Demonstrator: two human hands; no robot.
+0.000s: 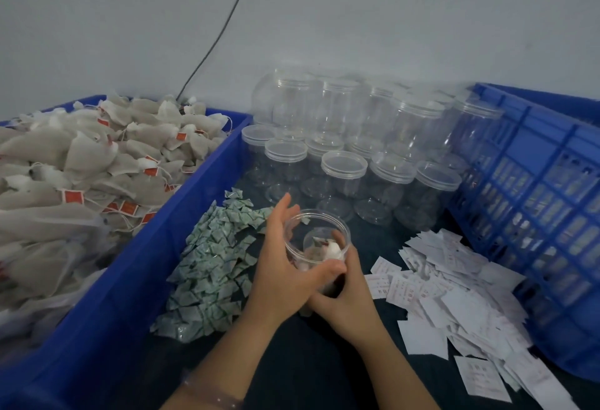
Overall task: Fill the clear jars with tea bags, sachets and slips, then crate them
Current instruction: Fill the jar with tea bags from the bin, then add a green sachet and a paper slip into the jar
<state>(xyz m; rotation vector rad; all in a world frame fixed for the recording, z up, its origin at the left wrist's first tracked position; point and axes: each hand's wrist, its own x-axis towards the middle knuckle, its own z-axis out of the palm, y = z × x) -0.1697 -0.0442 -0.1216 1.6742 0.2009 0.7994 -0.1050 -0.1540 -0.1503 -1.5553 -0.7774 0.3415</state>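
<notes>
Jar (319, 212), lid off, mouth up, is at mid-bench (324, 364) w/ a tea bag (331, 250) inside. L hand (279, 263) cups its 9 o'clock side, R hand (347, 299) wraps it from 5, prob. steadying it for filling. Sachets (214, 263) at 8, slips (454, 289) at 4: both within easy reach.

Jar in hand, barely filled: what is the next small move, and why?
Probably the left hand lets go and reaches to the tea bags for more: the open jar, held by both hands, seems to contain only a bag or so, and the right hand can steady it.
</notes>
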